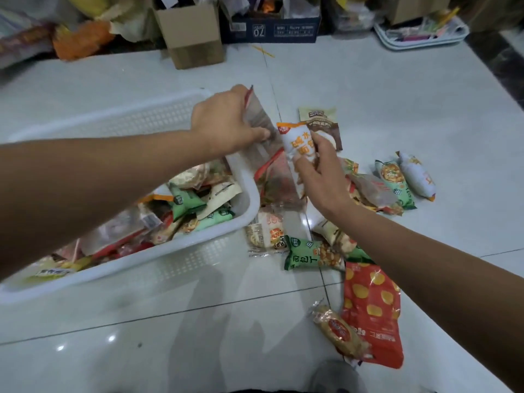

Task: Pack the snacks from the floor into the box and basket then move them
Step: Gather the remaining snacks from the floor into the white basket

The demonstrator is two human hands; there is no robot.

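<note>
Closest, at the bottom edge, a grey blurred shape (pixel 336 375); cannot tell what. Just beyond, flat on the floor (pixel 141 336), a red bag (pixel 371 313) with yellow dots, and a wrapped roll (pixel 340 333) overlapping its left edge. Further on, a green pack (pixel 306 253) touching a clear pack (pixel 266 234), both just beside the near right corner of a white basket (pixel 198 256). Inside the basket, a heap of mixed snacks, green, beige and red wrappers among them. Reaches across the basket with the left hand (pixel 226 123), fingers and thumb clamped on the upper part of a long clear bag (pixel 272 171) with a red edge; bag tilted, lower end down by the basket's right rim, amid the packs on the floor. Holds in the right hand (pixel 320 177) a white-orange pack (pixel 297 146), upright, fingers curled round its lower half, raised just right of the clear bag. Behind that, a brown pack (pixel 320 120) flat on the floor. Right of the hand, more snacks in a loose pile, ending in a second green pack (pixel 394 180) and a white pack (pixel 416 177) side by side. Well apart, at the back wall, an open cardboard box (pixel 192 32), a dark box (pixel 269 26) beside it, and a pale tray (pixel 419 38) to the right, all blurred.
</note>
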